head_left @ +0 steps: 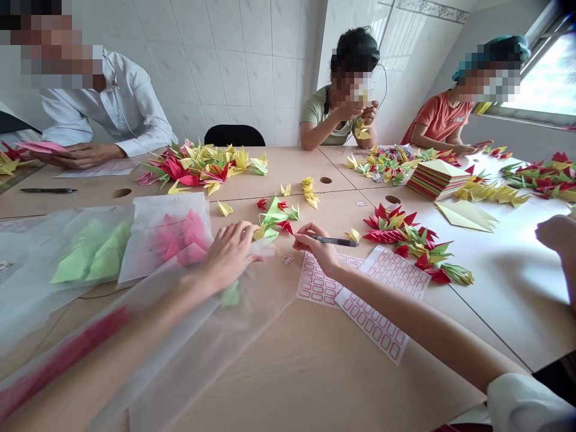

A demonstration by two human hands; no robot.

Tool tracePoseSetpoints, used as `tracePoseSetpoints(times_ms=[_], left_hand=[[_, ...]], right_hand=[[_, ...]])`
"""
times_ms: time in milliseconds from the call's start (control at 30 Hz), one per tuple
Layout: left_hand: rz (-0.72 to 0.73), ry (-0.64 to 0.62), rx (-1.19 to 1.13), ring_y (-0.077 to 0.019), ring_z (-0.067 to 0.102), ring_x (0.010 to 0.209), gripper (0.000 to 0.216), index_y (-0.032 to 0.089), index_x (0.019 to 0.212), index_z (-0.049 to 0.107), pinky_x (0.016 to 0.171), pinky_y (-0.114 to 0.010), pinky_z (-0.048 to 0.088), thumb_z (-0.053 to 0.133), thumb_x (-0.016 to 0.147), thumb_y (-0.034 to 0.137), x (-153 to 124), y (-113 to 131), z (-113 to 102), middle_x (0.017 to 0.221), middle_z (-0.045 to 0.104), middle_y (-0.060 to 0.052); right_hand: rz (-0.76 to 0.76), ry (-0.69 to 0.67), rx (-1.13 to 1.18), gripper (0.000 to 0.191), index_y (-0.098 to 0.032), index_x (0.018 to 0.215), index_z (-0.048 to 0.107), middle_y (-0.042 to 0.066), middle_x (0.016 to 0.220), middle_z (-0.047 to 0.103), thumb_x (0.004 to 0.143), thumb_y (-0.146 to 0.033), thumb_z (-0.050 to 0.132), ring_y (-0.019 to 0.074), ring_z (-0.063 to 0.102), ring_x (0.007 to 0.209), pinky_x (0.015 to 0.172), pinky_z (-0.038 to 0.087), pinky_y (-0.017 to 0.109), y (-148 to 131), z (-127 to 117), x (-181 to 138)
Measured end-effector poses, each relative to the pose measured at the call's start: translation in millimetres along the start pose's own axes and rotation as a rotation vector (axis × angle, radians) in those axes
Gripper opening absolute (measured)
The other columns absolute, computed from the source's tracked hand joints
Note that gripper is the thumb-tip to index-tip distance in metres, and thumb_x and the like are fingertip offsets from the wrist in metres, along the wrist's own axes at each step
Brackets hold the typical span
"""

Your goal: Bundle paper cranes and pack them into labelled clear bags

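Note:
My right hand is closed round a black pen, its end pointing right. Under that wrist lie two sheets of red-bordered stickers. A single small label lies on the table to the left of this hand. My left hand rests palm down on a translucent plastic bag, fingers stretched out and thumb apart. Just beyond its fingertips stands a small group of folded paper pieces, green, red and yellow. A green shape shows blurrily through the bag below the hand.
Bags with green folded paper and pink folded paper lie at left. A heap of paper cranes, a strung row of folded pieces and a paper stack sit farther off. Three people sit across the table.

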State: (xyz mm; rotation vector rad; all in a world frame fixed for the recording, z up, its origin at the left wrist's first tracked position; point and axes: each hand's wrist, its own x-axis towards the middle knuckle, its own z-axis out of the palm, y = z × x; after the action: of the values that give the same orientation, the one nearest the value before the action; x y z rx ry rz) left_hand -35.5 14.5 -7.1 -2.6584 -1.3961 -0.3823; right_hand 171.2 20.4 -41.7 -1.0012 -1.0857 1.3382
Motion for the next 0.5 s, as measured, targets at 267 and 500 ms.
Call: tracePoseSetpoints(times_ms=[267,500], left_hand=[[0.035,-0.065,0.001,-0.0327,0.034,0.128,0.048,0.014,0.127,0.044,0.1,-0.049,0.035,0.036,0.088,0.042,-52,72,37,0.137,0.039,-0.017],[0.092,-0.087,-0.037,-0.0329,0.025,0.132,0.047,0.015,0.129,0.044,0.104,-0.052,0.03,0.035,0.089,0.039,-55,64,41,0.143,0.032,-0.015]], right_hand=[[-0.108,-0.153,-0.249,0.032,-0.019,0.057,0.04,-0.006,0.044,0.046,0.068,-0.037,0.065,0.0076,0.038,0.041,0.042,0.028,0.021,9,2,19],[-0.253,-0.255,-0.469,0.031,-0.02,0.051,0.027,-0.006,0.051,0.027,0.07,-0.022,0.052,0.0076,0.026,0.049,0.047,0.023,0.022,11,4,13]])
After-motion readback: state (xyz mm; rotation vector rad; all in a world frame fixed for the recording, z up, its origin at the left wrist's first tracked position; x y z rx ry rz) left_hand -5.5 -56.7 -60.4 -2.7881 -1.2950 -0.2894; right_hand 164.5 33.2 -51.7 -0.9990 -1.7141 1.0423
